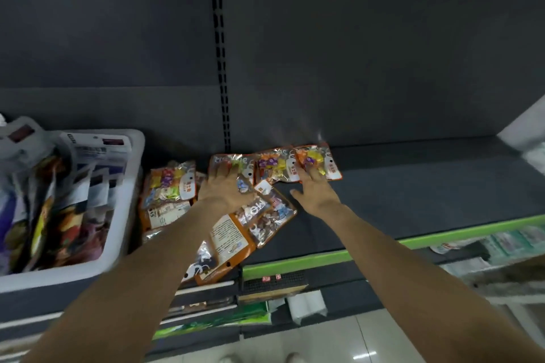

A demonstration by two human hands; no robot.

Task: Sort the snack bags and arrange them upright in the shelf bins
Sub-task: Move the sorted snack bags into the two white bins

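While both arms reached over the dark shelf [413,200], the head view recorded the following.

Item, left hand [224,187]: at 12 o'clock of centre, fingers straight and spread wide, palm flat on a clear orange-edged snack bag [233,166]; it held nothing, and seemingly pressed down to steady or slide the bag.

Item, right hand [314,190]: at 1 o'clock of centre, likewise wide and flat, fingertips [308,171] touching the rightmost bag [320,160] at the end of the back row, thumb stretched toward the left hand. Judged to be nudging that bag into line, not gripping it.

Item, loose bags: a row lay flat along the shelf's back wall, with a further heap [236,233] at 6 o'clock of the left hand, overlapping, one face-down with its printed label up and overhanging the green shelf edge [442,234]. None stood upright; they appeared spread out for sorting.

Item, white bin [124,206]: at 9 o'clock, on the same shelf, already packed with mixed bags standing on edge.

Item, lower shelves [265,312]: at 6 o'clock, blurred stock, contents not legible.

Assessment: sorting under way, upright arrangement of these bags not yet done.
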